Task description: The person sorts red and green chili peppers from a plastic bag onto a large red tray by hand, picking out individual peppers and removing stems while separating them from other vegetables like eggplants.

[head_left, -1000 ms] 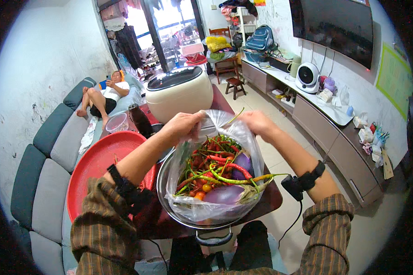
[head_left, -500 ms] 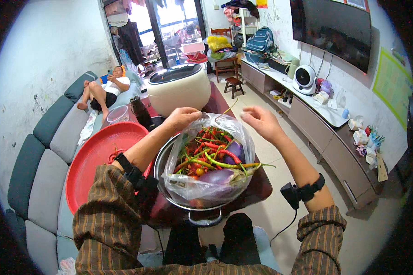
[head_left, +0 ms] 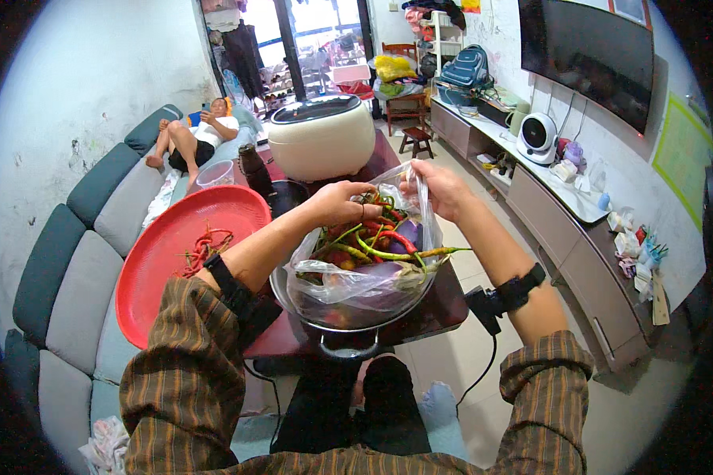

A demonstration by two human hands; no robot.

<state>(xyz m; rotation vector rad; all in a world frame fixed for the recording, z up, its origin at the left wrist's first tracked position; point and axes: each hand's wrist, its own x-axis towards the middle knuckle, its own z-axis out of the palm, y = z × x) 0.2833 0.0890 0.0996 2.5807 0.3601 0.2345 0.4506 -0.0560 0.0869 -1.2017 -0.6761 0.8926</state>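
Observation:
A clear plastic bag [head_left: 313,285] of vegetables sits in a metal pot [head_left: 348,351] with loop handles. Red and green chili peppers [head_left: 384,237] lie on top, with purple eggplants [head_left: 408,229] among them. My right hand [head_left: 442,190] is closed on the bag's far right rim and pulls it up. My left hand [head_left: 345,204] reaches over the bag's far left side, fingers curled down at the peppers. Its fingertips are partly hidden, and what they hold does not show. Left of the pot is a shallow red basket [head_left: 154,261] with several red chilies [head_left: 206,249] in it.
Behind the pot stands a cream rounded appliance [head_left: 321,150] with a dark top, beside a dark bottle [head_left: 253,170]. A clear plastic tub [head_left: 215,174] is near the basket. Another person [head_left: 202,138] reclines on the grey sofa [head_left: 87,297]. A low cabinet [head_left: 547,222] runs along the right.
My right hand has come in to the bag and taken hold of its rim, drawing it up. My left hand has moved from the rim to over the peppers. The view has shifted slightly.

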